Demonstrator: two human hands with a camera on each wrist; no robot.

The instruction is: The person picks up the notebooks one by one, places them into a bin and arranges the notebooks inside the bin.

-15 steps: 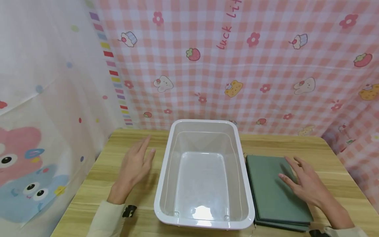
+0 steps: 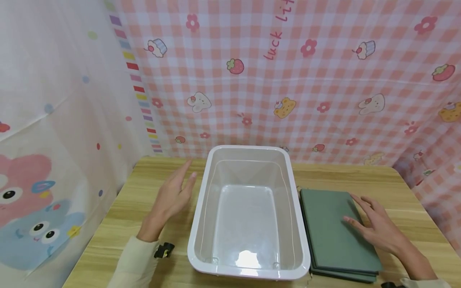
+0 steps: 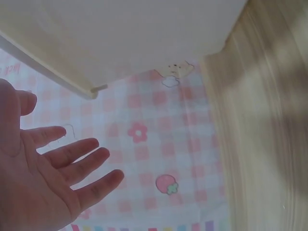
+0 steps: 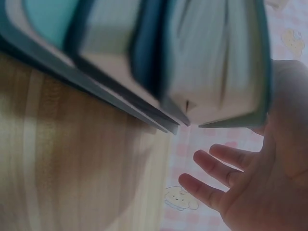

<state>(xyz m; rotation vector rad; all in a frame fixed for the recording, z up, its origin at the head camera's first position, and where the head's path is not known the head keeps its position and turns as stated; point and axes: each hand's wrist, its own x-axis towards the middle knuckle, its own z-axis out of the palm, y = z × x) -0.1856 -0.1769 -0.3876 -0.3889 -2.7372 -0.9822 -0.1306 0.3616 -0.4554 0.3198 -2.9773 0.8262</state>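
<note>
A white plastic bin (image 2: 195, 224) with a pale grey inside stands on the table, nothing in it. Just left of it, my left hand (image 2: 172, 198) is held with fingers extended, palm facing the bin's side wall (image 3: 144, 29). Right of the bin lies a stack of green hardcover books (image 2: 335, 228); their thick page blocks (image 4: 216, 62) show in the right wrist view. My right hand (image 2: 379, 226) is at the stack's right edge, its thumb over the top cover and its fingers loosely spread beyond the side. Neither hand grips anything.
The wood-grain table (image 2: 119, 224) ends at the back against a pink checked cloth (image 2: 252, 80) with cartoon prints. A white cloth (image 2: 72, 120) with cartoon figures hangs on the left. The books lie close alongside the bin's right wall.
My left hand has moved right, closer to the bin. The right hand has shifted slightly right and down along the books' edge. Bin and books stay in place.
</note>
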